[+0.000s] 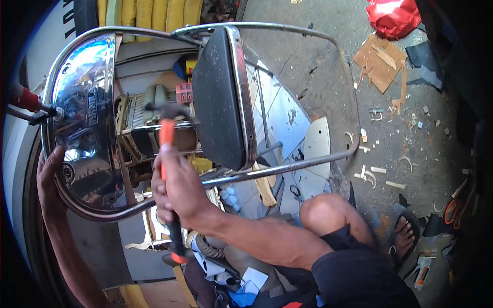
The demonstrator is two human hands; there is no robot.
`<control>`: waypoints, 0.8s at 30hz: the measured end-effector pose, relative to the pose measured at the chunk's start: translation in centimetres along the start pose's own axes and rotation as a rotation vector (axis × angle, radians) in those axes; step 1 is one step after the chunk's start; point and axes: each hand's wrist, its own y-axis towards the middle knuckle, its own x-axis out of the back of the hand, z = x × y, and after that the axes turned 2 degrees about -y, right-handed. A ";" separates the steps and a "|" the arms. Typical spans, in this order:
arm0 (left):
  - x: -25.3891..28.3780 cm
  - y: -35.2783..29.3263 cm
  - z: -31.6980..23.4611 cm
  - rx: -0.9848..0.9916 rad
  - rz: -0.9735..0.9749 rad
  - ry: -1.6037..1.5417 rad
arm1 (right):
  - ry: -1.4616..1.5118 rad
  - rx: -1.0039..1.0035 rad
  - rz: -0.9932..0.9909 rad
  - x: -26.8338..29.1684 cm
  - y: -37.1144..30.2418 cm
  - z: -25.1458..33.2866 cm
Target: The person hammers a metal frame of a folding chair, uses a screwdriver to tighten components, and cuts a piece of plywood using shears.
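Note:
A folding chair lies tipped over, with a bent chrome tube frame (287, 163), a black padded seat (218, 100) and a shiny metal back panel (84, 133). My left hand (51, 177) grips the frame at the panel's lower left edge, thumb in front and the other fingers hidden behind. In my right hand (179, 187) is a hammer (167, 132) with an orange and black handle, closed in my fist. Its blurred head hangs over the gap between panel and seat, apart from the chair as far as I can tell.
At the far left a red and black device (31, 100) has its metal tip by the frame. Yellow padded pieces (149, 14) stand behind. Scraps, a cardboard piece (380, 64), a red bundle (393, 18) and a staple gun (423, 269) lie on the floor at right.

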 end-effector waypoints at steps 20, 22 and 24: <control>-3.2 0.6 -0.7 -0.075 0.086 -0.111 | -0.127 -0.050 0.068 -0.5 -0.5 4.8; -2.2 -1.1 -1.7 -0.080 0.064 -0.095 | -0.189 -0.228 0.184 0.0 -0.8 4.7; -2.5 -1.8 -2.5 -0.115 0.063 -0.131 | -0.094 -0.112 0.040 -1.5 -1.7 3.2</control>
